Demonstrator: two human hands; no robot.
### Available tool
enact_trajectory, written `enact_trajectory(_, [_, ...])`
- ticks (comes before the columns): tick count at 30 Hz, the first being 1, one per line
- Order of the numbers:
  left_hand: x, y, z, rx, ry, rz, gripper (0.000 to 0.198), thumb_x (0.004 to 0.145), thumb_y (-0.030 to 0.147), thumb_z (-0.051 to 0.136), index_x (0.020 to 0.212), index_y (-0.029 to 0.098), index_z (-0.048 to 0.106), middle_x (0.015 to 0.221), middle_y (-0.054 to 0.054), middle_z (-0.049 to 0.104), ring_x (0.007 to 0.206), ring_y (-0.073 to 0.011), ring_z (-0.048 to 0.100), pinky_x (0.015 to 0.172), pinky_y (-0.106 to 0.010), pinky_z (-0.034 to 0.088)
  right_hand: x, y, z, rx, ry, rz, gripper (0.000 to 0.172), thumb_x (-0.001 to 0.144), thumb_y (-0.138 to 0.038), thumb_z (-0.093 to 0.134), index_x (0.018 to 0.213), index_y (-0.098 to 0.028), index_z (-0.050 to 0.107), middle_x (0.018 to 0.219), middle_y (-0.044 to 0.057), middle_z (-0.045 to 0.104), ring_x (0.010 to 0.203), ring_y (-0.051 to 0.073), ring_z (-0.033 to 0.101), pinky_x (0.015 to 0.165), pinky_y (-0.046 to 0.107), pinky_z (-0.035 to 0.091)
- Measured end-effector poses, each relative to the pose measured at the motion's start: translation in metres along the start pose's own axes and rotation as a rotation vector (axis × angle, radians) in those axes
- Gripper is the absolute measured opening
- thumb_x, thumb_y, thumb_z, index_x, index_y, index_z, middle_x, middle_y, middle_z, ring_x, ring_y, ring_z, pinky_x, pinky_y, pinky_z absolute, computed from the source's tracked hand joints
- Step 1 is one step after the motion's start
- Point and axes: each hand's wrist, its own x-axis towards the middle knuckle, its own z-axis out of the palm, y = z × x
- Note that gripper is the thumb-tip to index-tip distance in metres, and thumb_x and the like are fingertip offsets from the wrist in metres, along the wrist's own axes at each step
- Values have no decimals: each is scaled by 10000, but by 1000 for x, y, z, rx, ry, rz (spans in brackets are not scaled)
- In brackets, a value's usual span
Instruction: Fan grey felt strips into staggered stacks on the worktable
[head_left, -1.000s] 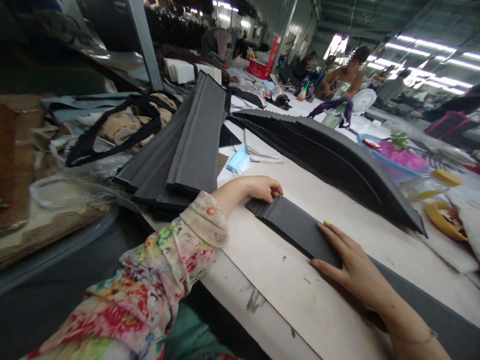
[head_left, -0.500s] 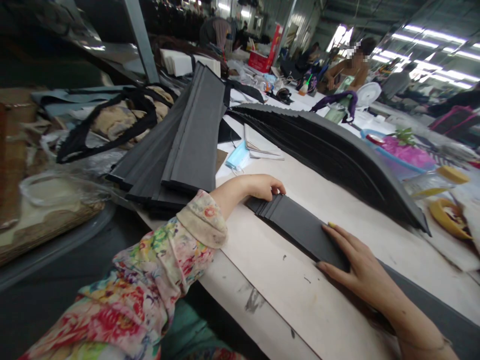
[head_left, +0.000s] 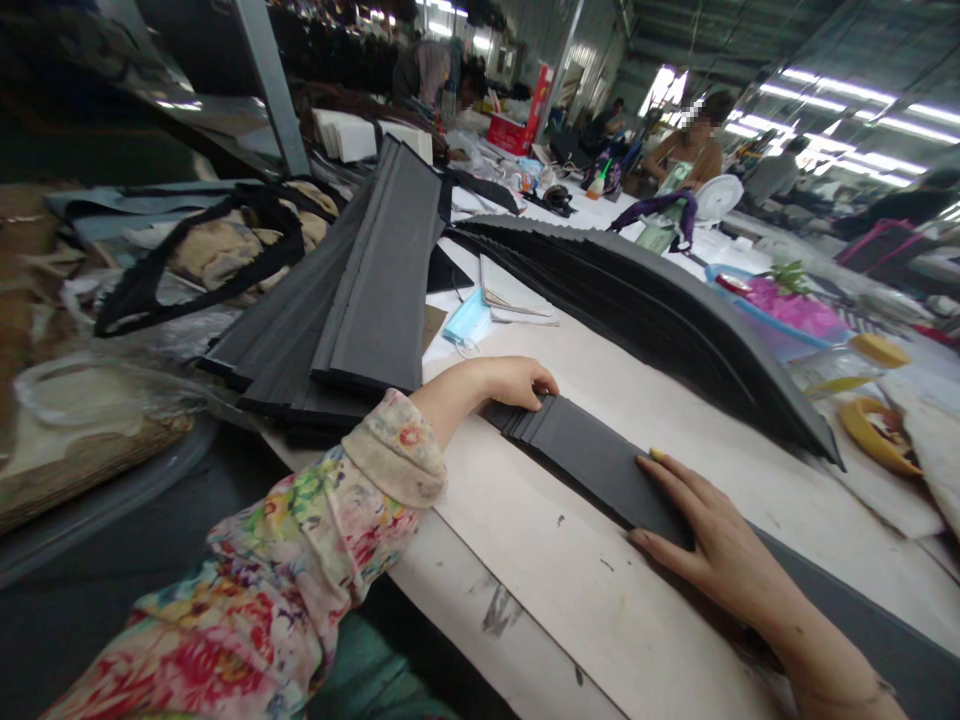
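Observation:
Several long dark grey strips [head_left: 592,450] lie overlapped on the pale board [head_left: 525,530], their far ends stepped. My left hand [head_left: 517,383] is at that far end, fingers curled down at the strips' edge; whether it grips one is hidden. Across the strips rests my right hand [head_left: 697,530], thumb and fingers spread, holding nothing. Fanned grey bundles [head_left: 382,270] lie beyond my left forearm. To the right, a curved stack of dark strips [head_left: 652,300] stretches over the board.
A blue face mask [head_left: 466,316] and pale booklets [head_left: 510,290] lie behind my left hand. At right are a blue basket [head_left: 795,335] with pink plastic and a yellow tape roll [head_left: 877,435]. A person [head_left: 690,150] is farther back.
The camera view has shifted slightly, so the surroundings appear a little further left. My left fingers are slightly repositioned at the strips' end. My right hand keeps its place on the strips.

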Motion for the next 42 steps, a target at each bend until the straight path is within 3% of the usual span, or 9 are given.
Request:
enact_trajectory(36, [1,3,1,46,53,-28,453,688,124,531,1140,148,556,1065,-48,592,879,-129,549,754,-170,413,-7,6,0,1,1,-30,680,760,-515,511,1339,-228,301,1366,117,357,1216,286,379,975,458,361])
enact_trajectory(42, [3,9,-1,-118,126,-31,313,742,156,512,1043,135,592,1020,-41,595,845,-113,544,731,-176,412,-9,4,-2,-37,41,-50,651,762,-512,517,1323,-232,341,1413,133,262,1249,307,328,972,487,354])
